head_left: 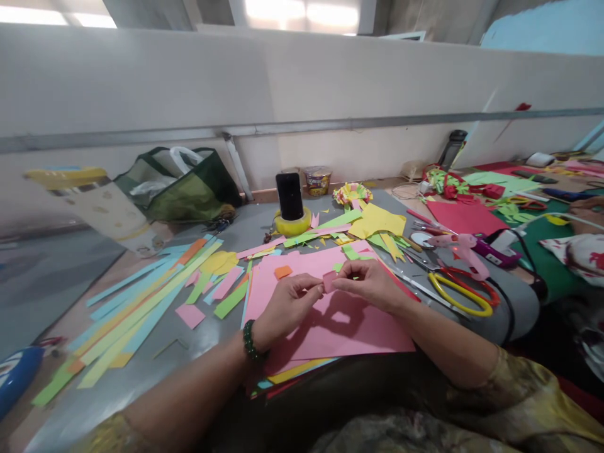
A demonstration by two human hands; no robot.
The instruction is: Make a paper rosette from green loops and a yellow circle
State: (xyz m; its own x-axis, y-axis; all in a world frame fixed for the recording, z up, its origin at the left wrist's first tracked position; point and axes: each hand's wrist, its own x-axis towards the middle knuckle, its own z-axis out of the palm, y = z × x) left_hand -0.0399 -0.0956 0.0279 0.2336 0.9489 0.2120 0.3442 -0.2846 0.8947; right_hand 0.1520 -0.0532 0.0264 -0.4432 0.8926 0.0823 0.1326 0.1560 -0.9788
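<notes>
Over a stack of coloured paper (372,336) with a pink sheet on top, my two hands meet at a small pink piece of paper (329,281). My left hand (293,303), with a dark green bead bracelet (250,340) at the wrist, pinches its left side between thumb and finger. The fingers of my right hand (370,284) are closed on its right side. A small orange paper piece (283,272) lies on the pink sheet just beyond my left hand. Green paper pieces (350,251) lie beyond my right hand.
Paper strips (141,308) spread across the left of the table. A phone (289,196) stands in a yellow tape roll (292,224) at the back. Scissors (460,292) and a pink glue gun (465,248) lie at right. Farther right, another person's hand (587,211) shows.
</notes>
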